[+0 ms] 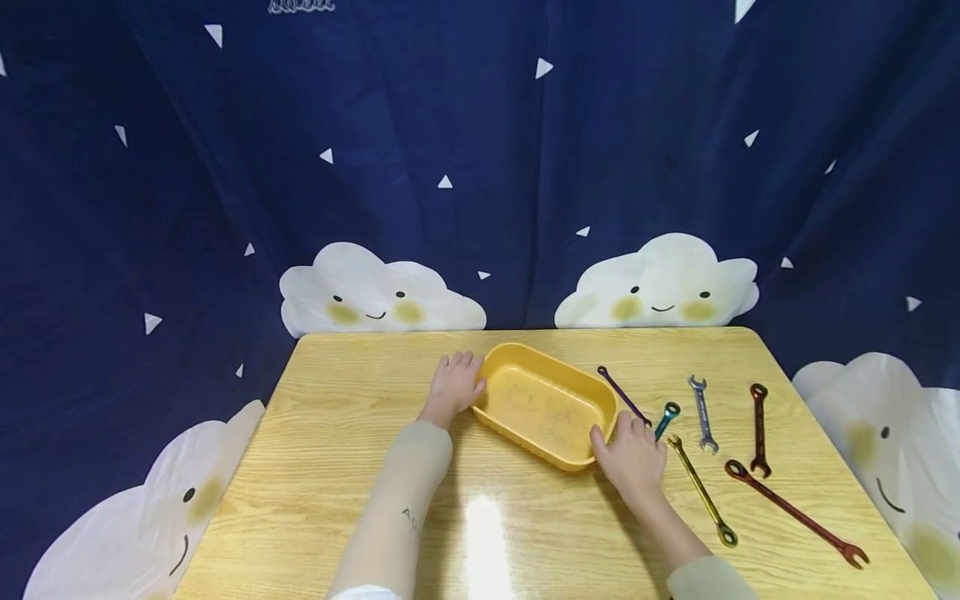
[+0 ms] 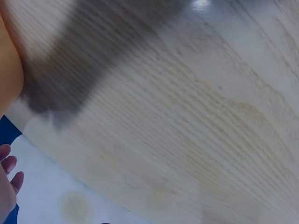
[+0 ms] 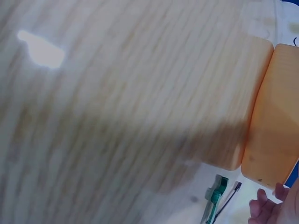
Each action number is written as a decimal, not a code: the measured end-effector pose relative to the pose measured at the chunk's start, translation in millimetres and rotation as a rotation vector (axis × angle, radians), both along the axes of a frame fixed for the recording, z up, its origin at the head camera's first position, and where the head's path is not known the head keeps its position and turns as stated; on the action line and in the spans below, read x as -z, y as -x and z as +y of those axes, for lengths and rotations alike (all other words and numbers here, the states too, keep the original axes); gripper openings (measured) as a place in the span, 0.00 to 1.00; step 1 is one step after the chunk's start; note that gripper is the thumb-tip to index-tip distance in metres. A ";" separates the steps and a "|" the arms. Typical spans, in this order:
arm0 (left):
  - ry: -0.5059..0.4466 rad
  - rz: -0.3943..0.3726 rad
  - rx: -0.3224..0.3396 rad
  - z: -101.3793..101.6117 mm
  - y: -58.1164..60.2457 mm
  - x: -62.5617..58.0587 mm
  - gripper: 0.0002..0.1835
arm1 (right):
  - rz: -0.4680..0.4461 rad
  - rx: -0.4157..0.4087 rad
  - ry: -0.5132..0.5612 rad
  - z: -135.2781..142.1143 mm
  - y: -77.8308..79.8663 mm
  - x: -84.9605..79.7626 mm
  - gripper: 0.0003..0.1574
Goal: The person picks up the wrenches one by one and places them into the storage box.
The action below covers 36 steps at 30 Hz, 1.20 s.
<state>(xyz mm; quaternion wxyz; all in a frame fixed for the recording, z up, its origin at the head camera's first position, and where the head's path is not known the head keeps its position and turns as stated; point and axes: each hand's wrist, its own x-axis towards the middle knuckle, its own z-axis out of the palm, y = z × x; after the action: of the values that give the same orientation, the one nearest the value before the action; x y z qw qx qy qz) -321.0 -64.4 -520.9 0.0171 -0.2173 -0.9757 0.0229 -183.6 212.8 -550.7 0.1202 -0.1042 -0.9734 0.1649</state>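
Worktop [image 1: 337, 433] — wood-grained, running under everything listed. Left hand [image 1: 454, 386], grip clamped on the left end of a yellow tray [image 1: 536, 408], thumb at the rim. The tray: oblong, set askew between both hands, hollow side up. Right hand [image 1: 633, 458], grip clamped on its right end, thumb over the rim. Beyond, side by side: purple wrench [image 1: 624, 396]; teal wrench [image 1: 663, 423], partly hidden by the hand; gold wrench [image 1: 699, 486]; silver-blue wrench [image 1: 703, 414]; red wrench [image 1: 759, 429]; longer red wrench [image 1: 797, 512]. Handling note, my judgement from here: even pressure at both ends, tray kept level, right knuckles clear of the teal and gold wrenches — those lie closest.
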 end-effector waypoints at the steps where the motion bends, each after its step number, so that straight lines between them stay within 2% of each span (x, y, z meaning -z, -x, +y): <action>1: 0.011 -0.002 -0.001 1.0 1.3 -0.7 0.24 | -0.004 -0.001 -0.003 0.2 0.5 -0.6 0.30; 4: 0.042 -0.010 -0.008 2.5 4.6 -2.9 0.23 | -0.029 -0.007 -0.009 0.9 1.5 -1.7 0.29; 12: 0.132 -0.093 -0.047 -0.1 11.2 -7.7 0.25 | -0.040 -0.012 -0.015 0.3 2.9 -2.4 0.29; 21: 0.185 -0.148 -0.051 3.1 10.7 -10.3 0.23 | -0.052 -0.008 -0.015 -0.2 2.3 -3.5 0.28; 29: 0.154 -0.150 -0.072 3.6 5.9 -9.1 0.23 | -0.048 -0.011 -0.014 -1.1 1.2 -2.4 0.27; 36: 0.135 -0.149 -0.070 1.1 6.2 -4.1 0.23 | -0.044 -0.021 -0.013 -0.2 3.1 0.0 0.27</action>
<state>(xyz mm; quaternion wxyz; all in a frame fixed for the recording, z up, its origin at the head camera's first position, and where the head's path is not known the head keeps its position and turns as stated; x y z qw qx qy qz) -327.2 -63.2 -516.8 -0.0711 -0.1851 -0.9774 0.0730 -186.7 212.7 -550.7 0.0979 -0.0967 -0.9779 0.1575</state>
